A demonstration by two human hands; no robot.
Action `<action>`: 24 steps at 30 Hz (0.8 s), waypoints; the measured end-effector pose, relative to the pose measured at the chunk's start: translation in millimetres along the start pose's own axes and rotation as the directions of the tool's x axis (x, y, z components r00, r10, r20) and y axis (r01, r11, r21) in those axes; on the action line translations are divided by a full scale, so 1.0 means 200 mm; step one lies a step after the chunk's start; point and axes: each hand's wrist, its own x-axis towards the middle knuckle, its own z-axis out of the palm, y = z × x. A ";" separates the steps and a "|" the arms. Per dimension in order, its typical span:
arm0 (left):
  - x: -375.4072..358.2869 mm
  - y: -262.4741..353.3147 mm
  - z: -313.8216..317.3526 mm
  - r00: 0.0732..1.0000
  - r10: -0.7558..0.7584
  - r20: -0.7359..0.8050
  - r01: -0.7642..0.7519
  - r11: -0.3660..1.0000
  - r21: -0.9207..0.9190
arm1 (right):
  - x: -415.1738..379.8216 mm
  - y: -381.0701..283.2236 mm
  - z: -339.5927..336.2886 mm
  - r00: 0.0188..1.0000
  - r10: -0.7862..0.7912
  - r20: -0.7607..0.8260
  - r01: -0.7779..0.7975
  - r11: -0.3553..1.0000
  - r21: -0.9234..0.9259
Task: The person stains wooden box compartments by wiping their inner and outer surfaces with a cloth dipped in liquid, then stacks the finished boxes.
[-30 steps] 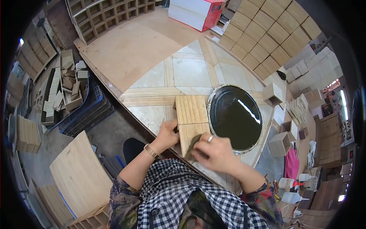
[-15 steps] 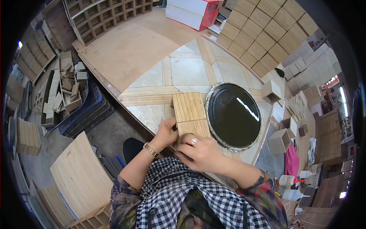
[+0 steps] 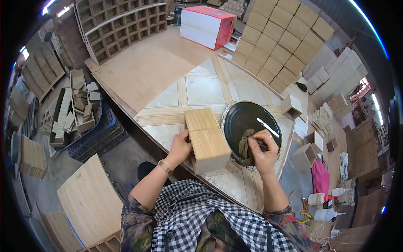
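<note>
Two wooden boxes (image 3: 205, 134) stand end to end on the patterned work surface (image 3: 163, 91), their top faces up. My left hand (image 3: 179, 148) is at their left side, its fingers against the wood; part of the fingers is hidden behind the boxes. Right of the boxes is a round container (image 3: 237, 113) of dark liquid with a pale, stained rim. Over its lower right part my right hand (image 3: 264, 149) pinches a crumpled, brownish cloth (image 3: 245, 145), which hangs at the liquid.
Stacked wooden boxes (image 3: 285, 38) rise at the back right, and a compartment rack (image 3: 121, 27) stands at the back left. Near it is a red and white box (image 3: 201, 27). A blue crate (image 3: 100, 132) of offcuts is at the left. Squeeze bottles (image 3: 323, 215) lie at the right.
My right hand has moved from the boxes to the liquid container, with the cloth now plainly visible. My left hand remains at the boxes. The view has tilted up slightly.
</note>
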 end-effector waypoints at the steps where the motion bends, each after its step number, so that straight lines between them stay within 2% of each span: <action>1: 0.01 0.04 0.00 1.000 -0.023 -0.019 0.021 0.994 -0.109 | 0.02 -0.02 -0.01 1.000 0.016 -0.025 -0.015 0.999 0.049; 2: 0.02 0.09 0.00 0.998 -0.047 -0.036 0.038 0.975 -0.217 | 0.04 -0.03 -0.01 0.999 0.003 -0.038 0.001 0.997 0.082; 5: 0.04 0.26 -0.01 0.924 -0.381 -0.019 0.318 0.798 -0.512 | 0.10 -0.10 0.00 0.999 -0.014 -0.051 0.022 0.988 0.155; 6: 0.03 0.29 -0.01 0.912 -0.410 0.004 0.358 0.791 -0.496 | 0.13 -0.14 0.02 0.999 -0.020 -0.032 0.025 0.986 0.166; 9: 0.04 0.22 0.00 0.854 -0.520 -0.029 0.441 0.751 -0.492 | 0.20 -0.23 0.08 0.974 -0.206 0.093 0.202 0.978 0.049; 10: 0.04 0.21 0.00 0.866 -0.499 -0.024 0.422 0.756 -0.500 | 0.23 -0.25 0.11 0.961 -0.244 0.131 0.241 0.970 0.038; 13: 0.03 0.21 0.00 0.890 -0.456 0.010 0.401 0.771 -0.495 | 0.33 -0.29 0.21 0.958 -0.196 0.211 0.233 0.958 -0.169; 15: 0.04 0.18 -0.01 0.898 -0.440 0.010 0.385 0.775 -0.501 | 0.42 -0.24 0.33 0.955 -0.139 0.263 0.225 0.916 -0.332; 16: 0.04 0.17 -0.01 0.903 -0.430 0.009 0.376 0.779 -0.502 | 0.46 -0.23 0.42 0.935 -0.036 0.352 0.195 0.883 -0.427; 17: 0.04 0.17 -0.01 0.906 -0.423 -0.006 0.356 0.770 -0.529 | 0.48 -0.24 0.47 0.943 -0.075 0.323 0.210 0.889 -0.407; 20: 0.02 0.20 -0.02 0.916 -0.401 -0.022 0.311 0.742 -0.594 | 0.48 -0.34 0.52 0.906 -0.100 0.412 0.276 0.876 -0.395; 22: 0.02 0.21 -0.02 0.919 -0.393 0.021 0.322 0.720 -0.615 | 0.43 -0.38 0.50 0.872 -0.147 0.467 0.329 0.882 -0.337; 24: 0.04 0.16 0.03 0.908 -0.418 -0.010 0.343 0.758 -0.555 | 0.39 -0.36 0.35 0.858 -0.128 0.498 0.302 0.909 -0.287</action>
